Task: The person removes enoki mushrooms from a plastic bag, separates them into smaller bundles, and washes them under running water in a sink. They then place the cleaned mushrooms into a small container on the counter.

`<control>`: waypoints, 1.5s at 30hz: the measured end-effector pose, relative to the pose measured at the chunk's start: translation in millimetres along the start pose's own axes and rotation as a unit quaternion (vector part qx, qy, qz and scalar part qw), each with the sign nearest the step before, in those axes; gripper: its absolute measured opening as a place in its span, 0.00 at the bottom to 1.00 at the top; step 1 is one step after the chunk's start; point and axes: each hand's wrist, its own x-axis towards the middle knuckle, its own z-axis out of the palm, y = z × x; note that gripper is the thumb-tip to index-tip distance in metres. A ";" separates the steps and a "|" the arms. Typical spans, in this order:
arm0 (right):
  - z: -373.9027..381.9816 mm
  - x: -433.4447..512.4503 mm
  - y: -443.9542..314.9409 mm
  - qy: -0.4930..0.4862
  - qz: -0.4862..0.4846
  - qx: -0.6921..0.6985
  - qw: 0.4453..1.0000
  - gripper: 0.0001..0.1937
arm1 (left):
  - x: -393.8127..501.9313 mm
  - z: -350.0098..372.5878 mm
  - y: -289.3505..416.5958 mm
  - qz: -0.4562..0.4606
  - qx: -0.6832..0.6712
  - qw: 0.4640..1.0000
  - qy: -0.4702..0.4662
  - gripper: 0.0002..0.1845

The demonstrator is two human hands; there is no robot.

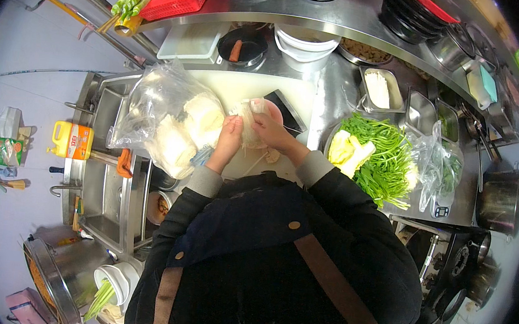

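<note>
Both my hands are above a white cutting board (pixel 294 88), holding a bundle of thin pale strands (pixel 248 126). What the strands are is hard to tell. My left hand (pixel 230 136) grips the bundle's left side, and my right hand (pixel 267 127) pinches it from the right. Partly hidden behind the right hand is a round pink bowl (pixel 275 109), overlapping a dark flat rectangular object (pixel 289 107). Left of my hands, a clear plastic bag (pixel 147 90) holds large whitish clumps (pixel 203 114). A small pale piece (pixel 272 155) lies on the board below the right hand.
At right stand a bowl of leafy greens (pixel 384 160) and metal pans, one with white food (pixel 378 90). A white bucket (pixel 305 49) and a black pan (pixel 242 48) line the back, under a steel shelf (pixel 273 16). Sink basins (pixel 107 189) are at left.
</note>
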 end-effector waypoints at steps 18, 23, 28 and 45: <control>-35.7 -25.3 -46.8 0.033 0.010 -0.206 0.978 0.21 | 3.1 -19.2 39.0 -0.091 -0.002 0.982 -0.166 0.10; -65.1 -22.8 -51.8 0.118 -0.016 -0.081 0.990 0.12 | 9.9 -28.6 24.1 -0.028 0.084 0.986 -0.142 0.12; -61.8 -21.8 -53.8 0.078 0.081 0.053 0.992 0.14 | 7.3 -21.8 33.2 -0.157 -0.170 0.966 -0.115 0.14; -32.1 -6.5 -11.1 0.136 0.026 -0.079 0.987 0.28 | 12.7 -12.3 19.4 -0.183 -0.172 0.964 -0.091 0.12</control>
